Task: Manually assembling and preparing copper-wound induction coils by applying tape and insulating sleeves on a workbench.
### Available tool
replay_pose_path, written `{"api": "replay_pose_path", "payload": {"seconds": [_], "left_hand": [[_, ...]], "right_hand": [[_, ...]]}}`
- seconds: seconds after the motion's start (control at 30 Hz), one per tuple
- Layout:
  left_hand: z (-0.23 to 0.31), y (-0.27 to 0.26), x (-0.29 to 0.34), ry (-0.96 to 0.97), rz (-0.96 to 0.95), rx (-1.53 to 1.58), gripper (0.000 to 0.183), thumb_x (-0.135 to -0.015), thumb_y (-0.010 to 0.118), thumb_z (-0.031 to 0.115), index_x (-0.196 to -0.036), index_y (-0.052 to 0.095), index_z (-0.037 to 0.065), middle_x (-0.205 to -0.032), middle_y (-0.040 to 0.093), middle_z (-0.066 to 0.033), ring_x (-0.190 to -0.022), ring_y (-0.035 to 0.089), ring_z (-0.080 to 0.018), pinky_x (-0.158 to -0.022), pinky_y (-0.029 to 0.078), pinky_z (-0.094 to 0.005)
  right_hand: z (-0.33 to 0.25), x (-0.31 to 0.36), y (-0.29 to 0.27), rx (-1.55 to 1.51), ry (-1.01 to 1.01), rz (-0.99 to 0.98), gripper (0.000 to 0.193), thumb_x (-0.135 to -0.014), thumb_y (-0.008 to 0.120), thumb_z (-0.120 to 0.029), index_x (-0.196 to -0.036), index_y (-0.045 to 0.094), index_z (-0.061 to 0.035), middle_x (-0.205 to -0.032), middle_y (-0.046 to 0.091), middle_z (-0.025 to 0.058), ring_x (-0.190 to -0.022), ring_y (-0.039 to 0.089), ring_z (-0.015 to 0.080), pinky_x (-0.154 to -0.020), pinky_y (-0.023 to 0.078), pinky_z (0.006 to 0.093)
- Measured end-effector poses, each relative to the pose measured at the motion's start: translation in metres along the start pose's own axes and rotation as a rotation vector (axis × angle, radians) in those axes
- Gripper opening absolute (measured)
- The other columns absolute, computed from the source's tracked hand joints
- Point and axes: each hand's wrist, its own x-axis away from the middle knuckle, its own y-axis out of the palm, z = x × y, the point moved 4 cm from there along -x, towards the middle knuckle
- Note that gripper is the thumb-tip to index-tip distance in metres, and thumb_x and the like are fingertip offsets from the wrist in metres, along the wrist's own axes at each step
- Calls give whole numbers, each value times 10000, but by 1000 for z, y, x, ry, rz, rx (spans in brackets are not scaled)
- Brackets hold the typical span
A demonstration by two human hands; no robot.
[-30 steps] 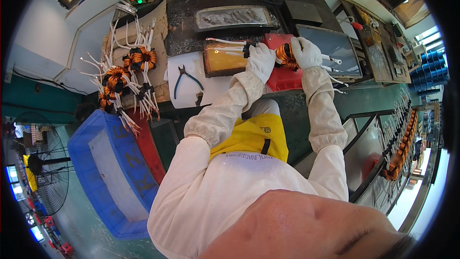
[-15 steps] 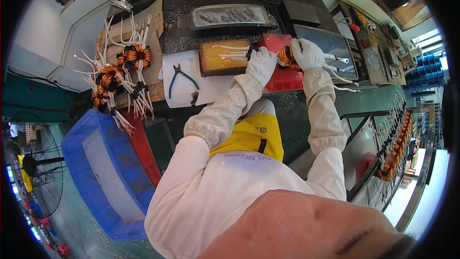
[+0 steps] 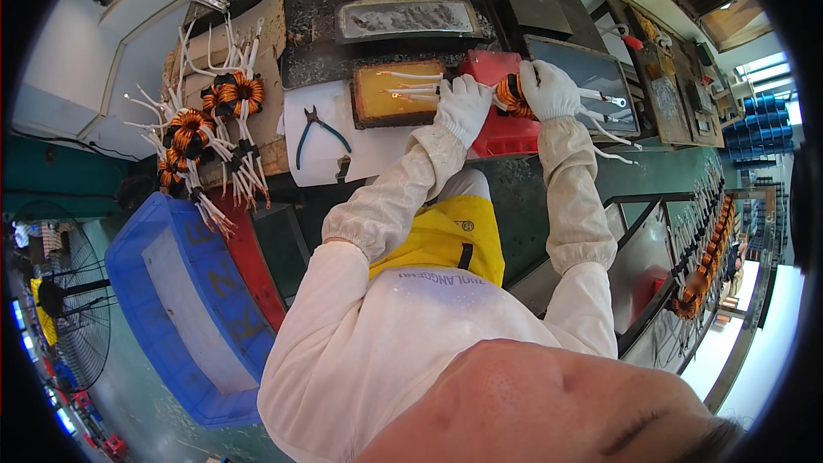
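A ring-shaped coil (image 3: 512,96) of copper-coloured wire sits between my gloved hands, above a red plastic bin (image 3: 506,139). My left hand (image 3: 464,109) is closed round the white-sleeved leads (image 3: 413,90) on its left side. Their bare metal ends point left, over a shallow rectangular tray (image 3: 397,120) with an amber, yellowish filling. On the coil's right side my right hand (image 3: 549,90) grips the winding. More white leads (image 3: 600,96) with metal tips stick out to the right beyond that hand. My fingers hide part of the coil.
Behind the amber tray is a rectangular trough (image 3: 411,37) of grey, metallic-looking material. Blue-handled pliers (image 3: 322,133) lie on white paper at the left. Several finished-looking coils (image 3: 190,133) are piled farther left, above a blue crate (image 3: 193,309). More coils (image 3: 703,270) line a rack at right.
The view has shifted slightly, so the bench things appear a little farther left. Both hands keep their hold on the coil and its leads, with hardly any movement.
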Motion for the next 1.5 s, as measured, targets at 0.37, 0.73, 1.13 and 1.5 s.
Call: {"api": "replay_pose_path", "payload": {"seconds": [0.37, 0.73, 1.13, 1.5], "left_hand": [[0, 4, -2, -1, -74, 64, 188, -959, 582, 299, -1042, 646, 142, -935, 575, -65, -939, 557, -260, -819, 479, -478], [1, 2, -3, 7, -89, 33, 205, -956, 591, 285, -1066, 652, 123, -945, 560, -85, -952, 550, -278, -867, 490, -550], [-1, 12, 2, 6, -36, 83, 274, -986, 591, 347, -1003, 670, 85, -927, 597, -119, -944, 596, -307, -851, 515, -583], [-4, 13, 4, 17, 28, 76, 284, -982, 590, 376, -939, 668, 107, -880, 573, -90, -888, 574, -278, -781, 525, -542]], "right_hand": [[3, 4, -2, -6, 43, 23, 433, -984, 537, -444, -890, 757, -83, -861, 726, 178, -829, 698, 401, -766, 551, 499], [4, 6, -2, -31, 51, 51, 428, -982, 540, -443, -887, 757, -87, -858, 723, 184, -826, 697, 405, -763, 550, 502], [0, 4, -1, -6, 49, 31, 445, -982, 536, -455, -875, 756, -84, -852, 724, 179, -820, 698, 405, -756, 550, 506], [-2, 3, 1, 24, 57, 20, 461, -988, 518, -470, -891, 759, -89, -888, 729, 175, -840, 701, 402, -769, 550, 509]]}}
